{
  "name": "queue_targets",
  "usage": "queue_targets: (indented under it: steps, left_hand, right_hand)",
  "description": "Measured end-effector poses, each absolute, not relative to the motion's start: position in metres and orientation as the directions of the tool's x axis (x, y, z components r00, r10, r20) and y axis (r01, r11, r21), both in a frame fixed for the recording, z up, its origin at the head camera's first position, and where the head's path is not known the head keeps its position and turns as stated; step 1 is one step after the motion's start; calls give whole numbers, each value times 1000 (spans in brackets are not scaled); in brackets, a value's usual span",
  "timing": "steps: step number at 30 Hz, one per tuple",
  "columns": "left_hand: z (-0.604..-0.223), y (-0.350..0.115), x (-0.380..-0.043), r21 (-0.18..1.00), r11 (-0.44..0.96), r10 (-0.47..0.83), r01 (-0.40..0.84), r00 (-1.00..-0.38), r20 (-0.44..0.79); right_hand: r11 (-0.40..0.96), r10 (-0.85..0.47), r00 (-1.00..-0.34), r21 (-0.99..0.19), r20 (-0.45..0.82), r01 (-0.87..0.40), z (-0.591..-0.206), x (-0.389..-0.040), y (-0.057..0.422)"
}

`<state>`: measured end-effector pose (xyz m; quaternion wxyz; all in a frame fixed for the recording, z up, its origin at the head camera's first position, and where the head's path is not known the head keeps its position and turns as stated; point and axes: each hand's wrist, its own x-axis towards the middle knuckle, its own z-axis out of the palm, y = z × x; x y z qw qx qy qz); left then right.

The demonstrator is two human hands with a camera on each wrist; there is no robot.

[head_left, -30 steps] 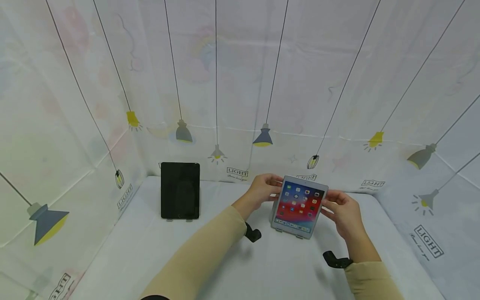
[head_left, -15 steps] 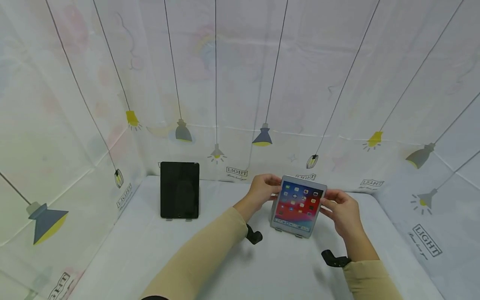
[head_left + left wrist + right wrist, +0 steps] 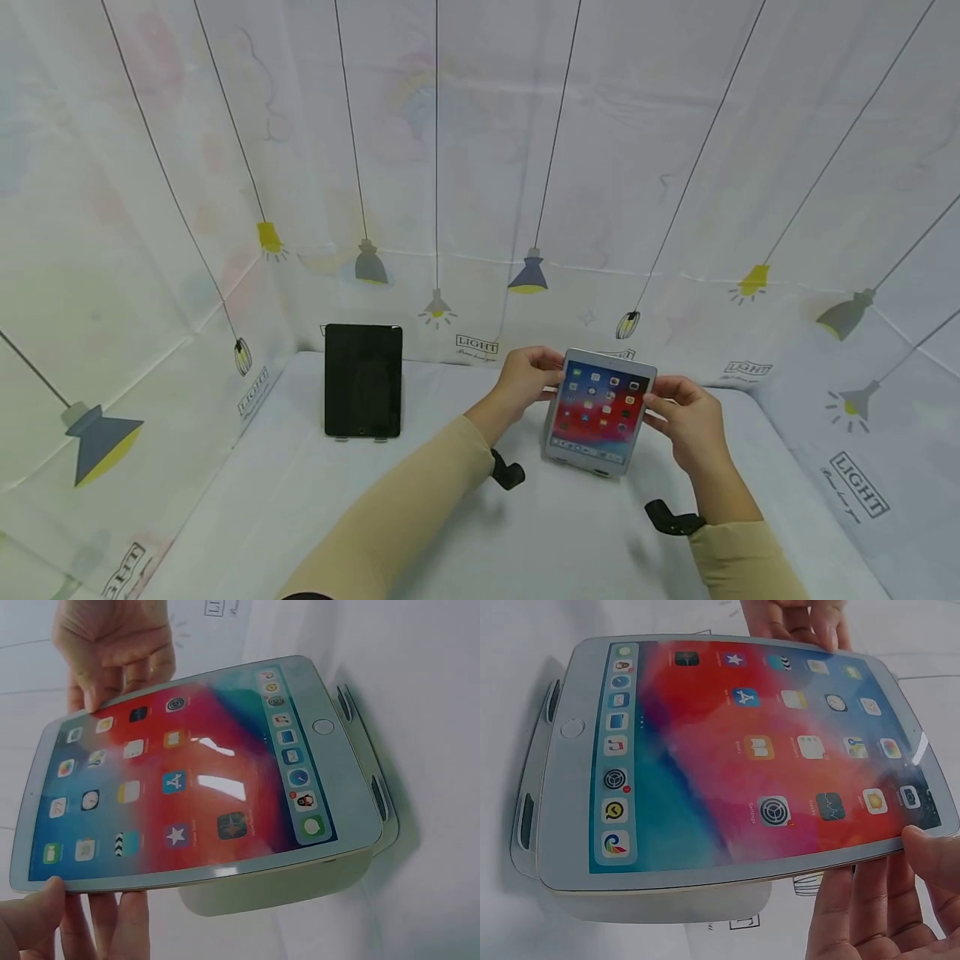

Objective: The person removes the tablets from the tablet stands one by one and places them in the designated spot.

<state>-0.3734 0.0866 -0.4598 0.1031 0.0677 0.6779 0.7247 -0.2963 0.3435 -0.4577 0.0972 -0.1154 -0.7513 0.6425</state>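
Hidden behind the silver tablet with the lit red and blue home screen (image 3: 598, 411) is most of its pale stand (image 3: 300, 889); only a cream slab under the lower edge and two slotted feet show in the wrist views, and whether the tablet's lower edge sits in the stand or just above it cannot be told. The icons are too small to read from the head view. Both forearms, in beige sleeves (image 3: 405, 508), run off the bottom of that picture.

The tablet is a thin rectangle with a white bezel, a round home button at its lower end and rows of app icons over a red and blue wallpaper. It stands upright in portrait, tilted back a little, on the white cloth-covered table (image 3: 315, 500), right of centre and near the back wall.

The left hand (image 3: 525, 379) grips the tablet's upper left edge, thumb on the front rim and fingers curled close together behind. The right hand (image 3: 686, 417) holds the right edge the same way, thumb tip pressed on the bezel, fingers side by side at the back. Black wrist mounts (image 3: 671, 521) hang under both wrists.

Well apart to the left, a black tablet with a dark screen (image 3: 363, 381) stands upright.
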Motion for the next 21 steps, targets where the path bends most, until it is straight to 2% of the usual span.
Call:
queue_targets:
  steps: [21]
  left_hand:
    - [-465, 73, -359, 992, 1, 274, -123, -954, -119]
  right_hand:
    - [150, 280, -956, -979, -94, 140, -455, -279, 333]
